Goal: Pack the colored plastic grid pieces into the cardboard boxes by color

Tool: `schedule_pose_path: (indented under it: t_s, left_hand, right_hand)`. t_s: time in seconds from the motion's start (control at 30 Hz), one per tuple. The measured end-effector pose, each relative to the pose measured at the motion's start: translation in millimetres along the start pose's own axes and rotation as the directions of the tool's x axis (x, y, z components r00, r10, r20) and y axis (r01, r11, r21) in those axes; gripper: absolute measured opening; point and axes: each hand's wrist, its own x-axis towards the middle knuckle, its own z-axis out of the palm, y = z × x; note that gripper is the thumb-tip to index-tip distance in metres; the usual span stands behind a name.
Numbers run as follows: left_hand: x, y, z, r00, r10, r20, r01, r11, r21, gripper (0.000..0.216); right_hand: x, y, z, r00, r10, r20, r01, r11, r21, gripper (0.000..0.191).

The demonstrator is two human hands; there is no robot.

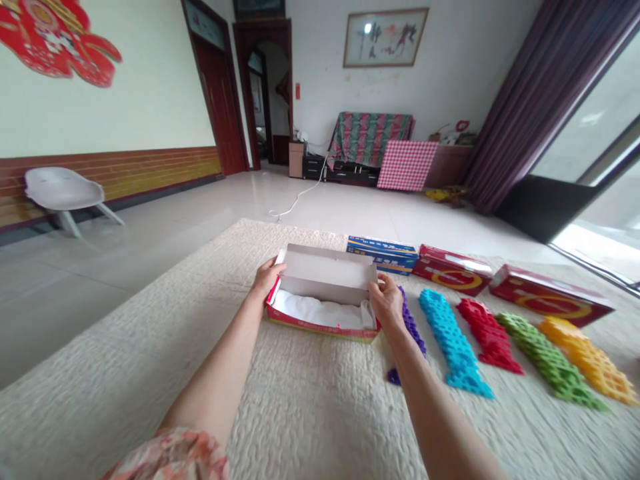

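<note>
A red cardboard box [320,325] with a grey-white inside stands in front of me, its lid [327,263] raised at the back. White paper or cloth [315,309] lines the inside. My left hand [267,275] grips the box at its left back corner, fingers closed by the lid edge. At the right back corner my right hand [386,298] is closed on the box too. Just beyond my right forearm lies a purple strip of openwork pieces [411,323], partly hidden by the arm. A blue strip [453,343] lies to its right.
Red [487,335], green [550,360] and yellow [587,359] strips lie farther right on the cream quilted mat [190,373]. Behind them stand a blue box [383,255] and two dark red boxes [453,270]. A white chair [65,190] stands at the left.
</note>
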Motion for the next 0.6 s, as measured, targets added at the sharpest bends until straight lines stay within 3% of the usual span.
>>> schedule_pose_path:
  t_s: [0.1,0.17,0.27,0.33,0.4,0.47,0.53,0.6]
  left_hand:
    - [0.7,-5.6,-2.3,0.997,0.014,0.075,-0.013,1.0,-0.014,0.058]
    - [-1.6,-10.3,-6.0,0.994,0.039,0.104,-0.037,0.999,-0.022,0.065]
    - [-4.1,-12.1,-13.1,0.988,0.097,0.117,-0.1,0.995,0.021,0.068]
    - [-4.1,-5.3,-17.2,0.97,0.201,0.136,-0.221,0.962,0.161,0.063]
    - [-3.8,7.9,-18.8,0.91,0.353,0.216,-0.41,0.84,0.357,0.053]
    - [-4.6,23.2,-16.6,0.811,0.455,0.367,-0.584,0.66,0.473,0.042]
    - [-6.8,34.4,-11.1,0.742,0.467,0.481,-0.67,0.539,0.51,0.036]
    - [-9.7,38.1,-4.8,0.72,0.426,0.549,-0.693,0.494,0.525,0.035]
  right_hand:
    - [0.9,-2.0,-6.3,0.997,-0.055,-0.045,0.053,0.997,-0.062,0.045]
    - [-2.9,-2.1,-14.2,0.975,-0.221,-0.036,0.212,0.964,-0.158,0.042]
    - [-7.9,0.0,-25.0,0.885,-0.452,0.111,0.463,0.833,-0.304,0.028]
    - [-8.6,2.1,-28.9,0.859,-0.482,0.172,0.51,0.779,-0.364,0.026]
    - [-7.8,3.7,-30.2,0.857,-0.48,0.187,0.513,0.758,-0.403,0.026]
    - [-7.0,4.6,-30.1,0.862,-0.465,0.205,0.507,0.763,-0.401,0.028]
    - [-6.6,5.0,-30.1,0.877,-0.431,0.215,0.481,0.788,-0.384,0.029]
    - [-6.4,5.6,-31.3,0.89,-0.397,0.224,0.455,0.81,-0.371,0.03]
